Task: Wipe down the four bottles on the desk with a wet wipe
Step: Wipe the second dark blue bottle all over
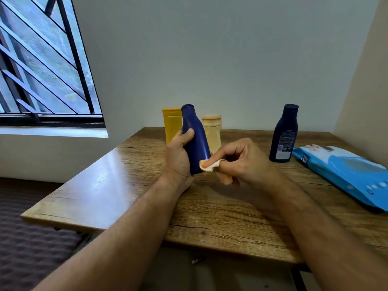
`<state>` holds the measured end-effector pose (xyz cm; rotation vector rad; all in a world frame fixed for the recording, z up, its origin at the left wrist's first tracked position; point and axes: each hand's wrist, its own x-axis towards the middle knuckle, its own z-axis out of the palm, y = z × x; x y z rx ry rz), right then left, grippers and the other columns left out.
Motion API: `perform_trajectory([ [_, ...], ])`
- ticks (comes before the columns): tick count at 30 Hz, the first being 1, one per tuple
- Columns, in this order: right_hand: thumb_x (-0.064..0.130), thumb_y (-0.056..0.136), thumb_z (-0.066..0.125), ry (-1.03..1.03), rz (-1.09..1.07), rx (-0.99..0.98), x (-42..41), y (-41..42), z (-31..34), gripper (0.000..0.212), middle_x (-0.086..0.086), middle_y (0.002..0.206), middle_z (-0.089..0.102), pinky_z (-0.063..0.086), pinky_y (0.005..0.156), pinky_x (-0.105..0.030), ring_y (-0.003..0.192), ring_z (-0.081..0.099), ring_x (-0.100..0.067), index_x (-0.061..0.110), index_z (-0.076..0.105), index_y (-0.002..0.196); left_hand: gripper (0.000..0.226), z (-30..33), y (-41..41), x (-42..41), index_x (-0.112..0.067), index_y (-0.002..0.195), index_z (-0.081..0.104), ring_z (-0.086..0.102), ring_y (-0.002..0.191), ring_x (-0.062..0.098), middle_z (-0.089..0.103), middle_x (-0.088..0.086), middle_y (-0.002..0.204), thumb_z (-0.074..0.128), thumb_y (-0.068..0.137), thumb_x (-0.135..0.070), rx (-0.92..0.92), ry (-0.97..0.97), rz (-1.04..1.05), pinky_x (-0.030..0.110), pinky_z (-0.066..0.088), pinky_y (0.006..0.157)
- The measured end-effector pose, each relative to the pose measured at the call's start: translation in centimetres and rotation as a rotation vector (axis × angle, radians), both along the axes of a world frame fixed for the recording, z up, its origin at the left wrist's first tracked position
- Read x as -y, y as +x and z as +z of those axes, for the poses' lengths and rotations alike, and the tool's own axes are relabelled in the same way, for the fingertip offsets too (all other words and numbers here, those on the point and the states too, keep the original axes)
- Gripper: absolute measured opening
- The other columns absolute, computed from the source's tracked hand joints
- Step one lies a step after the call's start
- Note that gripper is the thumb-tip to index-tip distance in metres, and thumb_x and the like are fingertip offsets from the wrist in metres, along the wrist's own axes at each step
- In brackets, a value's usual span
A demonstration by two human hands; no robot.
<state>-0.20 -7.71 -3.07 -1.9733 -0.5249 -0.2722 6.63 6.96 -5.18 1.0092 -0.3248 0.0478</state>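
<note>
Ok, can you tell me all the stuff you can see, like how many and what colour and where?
blue bottle: one, bright blue, held tilted above the desk in the left hand
dark bottle: one, navy, standing on the desk at the right
yellow bottle: one, yellow, standing at the back, behind the blue one
beige bottle: one, pale orange-beige, standing at the back
wet wipe: one, looks pale orange, pressed against the blue bottle's lower part
wipes pack: one, light blue, lying at the desk's right edge
desk: one, brown wood
window: one, dark bars, upper left
left hand: grips the blue bottle
right hand: pinches the wet wipe
</note>
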Motion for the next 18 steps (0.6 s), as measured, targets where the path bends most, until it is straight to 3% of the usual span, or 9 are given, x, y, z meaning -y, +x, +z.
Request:
perform_trajectory([
  [5,0.02,0.094,0.064,0.166,-0.213,0.165,0.02,0.66,-0.22,0.017,0.007,0.064,0.065,0.048,0.047,-0.029,0.051,0.055,-0.012,0.025,0.077,0.104,0.024,0.23,-0.09,0.39,-0.011,0.123,0.06,0.071,0.086,0.018,0.072,0.005,0.096,0.049,0.103,-0.021,-0.002,-0.037,-0.061,0.035,0.059,0.075],
  [8,0.01,0.092,0.065,0.13,-0.164,0.131,0.43,0.5,-0.12,0.016,0.004,0.06,0.064,0.047,0.047,-0.031,0.05,0.055,-0.015,0.018,0.078,0.096,0.025,0.41,-0.16,0.3,-0.01,0.125,0.058,0.068,0.087,0.02,0.069,0.007,0.099,0.049,0.104,-0.021,-0.011,-0.036,-0.041,0.037,0.06,0.077],
  [12,0.001,0.087,0.065,0.068,-0.06,0.061,0.85,0.25,0.01,0.015,-0.001,0.056,0.062,0.042,0.044,-0.028,0.049,0.052,-0.019,0.009,0.078,0.085,0.02,0.43,0.07,-0.06,-0.016,0.12,0.059,0.064,0.106,0.034,0.066,0.013,0.114,0.052,0.104,-0.024,-0.034,-0.048,-0.012,0.055,0.053,0.099],
  [18,0.019,0.091,0.067,0.178,-0.211,0.132,0.53,0.67,0.04,0.011,-0.003,0.061,0.066,0.044,0.041,-0.024,0.047,0.054,-0.014,0.021,0.078,0.094,0.022,0.57,-0.09,0.03,-0.014,0.124,0.057,0.068,0.094,0.02,0.069,0.008,0.105,0.047,0.106,-0.02,-0.006,-0.053,-0.073,0.038,0.058,0.084],
])
